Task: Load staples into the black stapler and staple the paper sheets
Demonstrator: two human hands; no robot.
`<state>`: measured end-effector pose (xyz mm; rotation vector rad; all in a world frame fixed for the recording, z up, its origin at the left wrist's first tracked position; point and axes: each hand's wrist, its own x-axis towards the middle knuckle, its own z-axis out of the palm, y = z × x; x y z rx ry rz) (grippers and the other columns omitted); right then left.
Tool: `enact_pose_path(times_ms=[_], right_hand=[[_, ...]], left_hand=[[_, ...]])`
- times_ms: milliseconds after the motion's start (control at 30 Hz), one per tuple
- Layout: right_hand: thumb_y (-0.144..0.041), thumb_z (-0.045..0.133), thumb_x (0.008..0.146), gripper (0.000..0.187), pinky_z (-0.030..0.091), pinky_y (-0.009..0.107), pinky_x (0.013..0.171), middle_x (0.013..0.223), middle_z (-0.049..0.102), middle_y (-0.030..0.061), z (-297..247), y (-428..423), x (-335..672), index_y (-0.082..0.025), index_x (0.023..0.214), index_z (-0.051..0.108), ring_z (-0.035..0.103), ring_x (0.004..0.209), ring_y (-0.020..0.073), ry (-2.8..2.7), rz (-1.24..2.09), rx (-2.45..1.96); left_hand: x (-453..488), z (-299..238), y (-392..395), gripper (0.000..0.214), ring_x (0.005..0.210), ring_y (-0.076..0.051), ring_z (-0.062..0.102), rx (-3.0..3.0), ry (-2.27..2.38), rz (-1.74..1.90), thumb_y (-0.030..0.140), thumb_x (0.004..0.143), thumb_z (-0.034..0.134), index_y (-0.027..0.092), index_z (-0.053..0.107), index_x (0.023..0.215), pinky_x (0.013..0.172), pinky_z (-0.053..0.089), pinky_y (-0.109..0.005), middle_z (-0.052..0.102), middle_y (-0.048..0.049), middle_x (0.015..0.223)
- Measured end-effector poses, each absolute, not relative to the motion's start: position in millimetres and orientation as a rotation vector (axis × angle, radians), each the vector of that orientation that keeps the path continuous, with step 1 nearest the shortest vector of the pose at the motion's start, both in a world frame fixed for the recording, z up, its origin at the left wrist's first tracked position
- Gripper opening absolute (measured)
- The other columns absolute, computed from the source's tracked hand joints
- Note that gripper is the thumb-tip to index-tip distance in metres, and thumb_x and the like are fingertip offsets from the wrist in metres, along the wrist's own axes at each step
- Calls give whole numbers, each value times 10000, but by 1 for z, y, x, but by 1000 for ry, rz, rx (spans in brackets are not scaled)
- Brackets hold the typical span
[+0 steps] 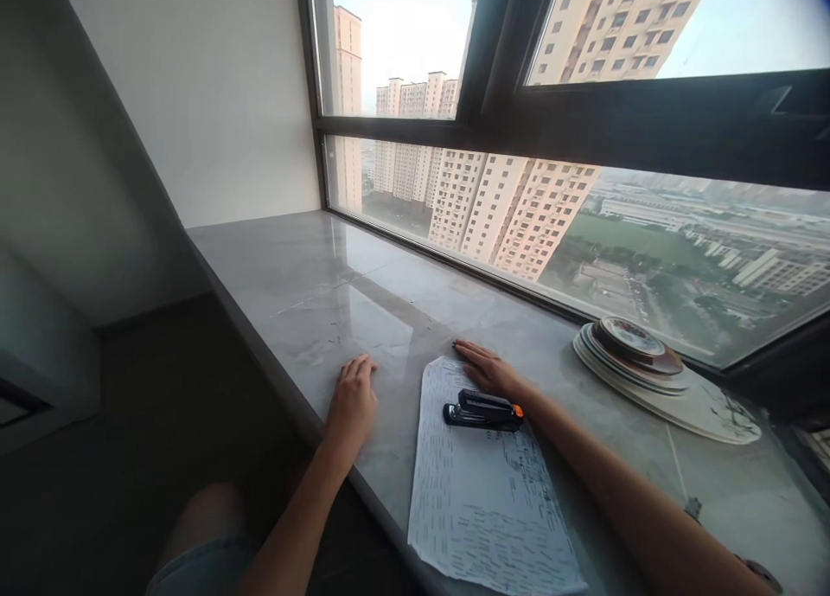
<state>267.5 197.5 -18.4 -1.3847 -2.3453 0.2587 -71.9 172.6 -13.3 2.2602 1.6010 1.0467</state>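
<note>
A black stapler (476, 412) with an orange end lies on white sheets of paper (454, 483) covered in short dark marks. The paper rests on a grey stone windowsill (291, 276). Left of the paper, my left hand (355, 397) lies on the sill, palm down, fingers loosely bent and holding nothing. My right hand (488, 369) is flat at the paper's far right corner, just beyond the stapler, with fingers stretched out. Its forearm runs along the paper's right side.
To the right, a stack of round plates or mats (632, 358) sits on a larger pale oval board (719, 414) by the window. A dark window frame (551, 129) borders the sill's far side. The sill's front edge (259, 345) drops to a dark floor.
</note>
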Motion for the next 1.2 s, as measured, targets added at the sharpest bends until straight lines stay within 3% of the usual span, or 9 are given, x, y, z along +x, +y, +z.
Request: enact_pose_path(times_ms=[167,433,600,933,1200], right_hand=[[-416,326,1040,523,256,566,1198,1589,327,53,-14,211,245,-278,1544,337,263,1483,265,-2490,186,-1433],[-387,300,1056,496,227,551,1206,1599,310,11,2,224,163,-335,1549,302,247,1491,231,-2602,192,-1308],[-397,331,1042,547,208,555,1208,1632,214,33,-6,220,177,-298,1572,236,192,1506,248,-2579,102,-1411],[-332,365,1011,503,269,544,1183,1583,350,86,-6,205,209,-246,1505,394,331,1455,260,-2501,82,-1490],[-347,394,1006,469,328,499,1152,1544,416,77,-1,218,200,-245,1460,451,406,1396,265,-2470,79,-1514]], left_hand=[[-71,-16,174,403,1228,-251,535,2217,1598,1086,-42,848,360,156,629,1074,1073,446,-443,620,-129,1229],[-78,-11,174,454,1180,-223,571,1987,1539,1133,-71,839,322,145,619,1106,987,486,-365,657,-124,1143],[-80,-9,173,451,1146,-216,582,1958,1534,1148,-74,828,343,136,631,1105,984,479,-348,664,-120,1132],[-71,-8,164,337,1327,-303,439,2292,1592,936,199,955,462,192,624,1250,1133,320,-518,545,-140,1390],[-72,-7,166,326,1328,-313,425,2354,1575,883,301,946,522,205,633,1237,1133,313,-517,533,-139,1390]])
